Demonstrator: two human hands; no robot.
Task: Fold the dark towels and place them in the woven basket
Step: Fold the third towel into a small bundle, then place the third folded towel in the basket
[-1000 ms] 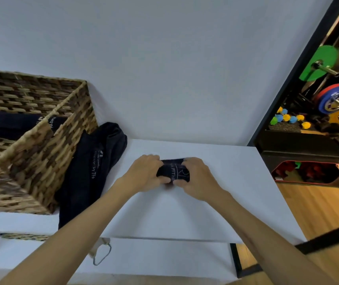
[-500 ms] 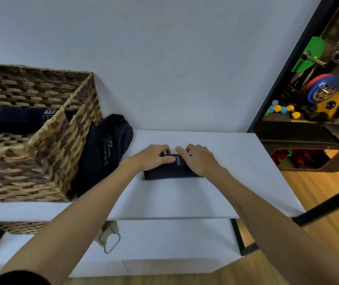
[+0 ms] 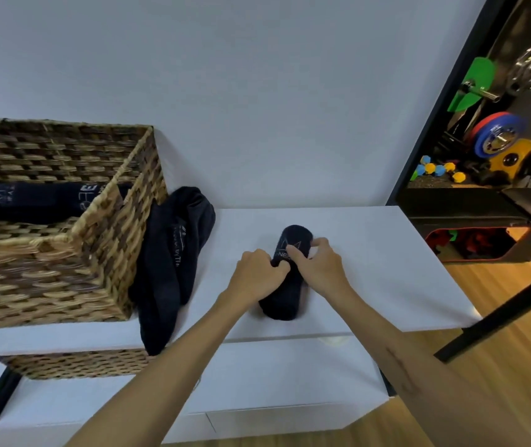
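Observation:
A small dark folded towel (image 3: 285, 296) with white lettering lies on the white table (image 3: 386, 272), its long side pointing away from me. My left hand (image 3: 259, 274) grips its left edge with curled fingers. My right hand (image 3: 319, 264) pinches its top near the lettering. The woven basket (image 3: 103, 253) stands at the left and holds folded dark towels (image 3: 32, 201). A loose pile of dark towels (image 3: 174, 259) leans against the basket's right wall and hangs over the table's front edge.
A white wall runs behind the table. A lower white shelf (image 3: 257, 375) sits under the table, with another woven basket (image 3: 74, 362) partly seen beneath. At the right, a black frame (image 3: 431, 130) borders a mirror showing gym weights. Wooden floor lies to the right.
The folded towel lay crosswise under both hands; now it is turned lengthwise, pointing away from me. Both hands have shifted from pressing it flat to gripping it near its middle.

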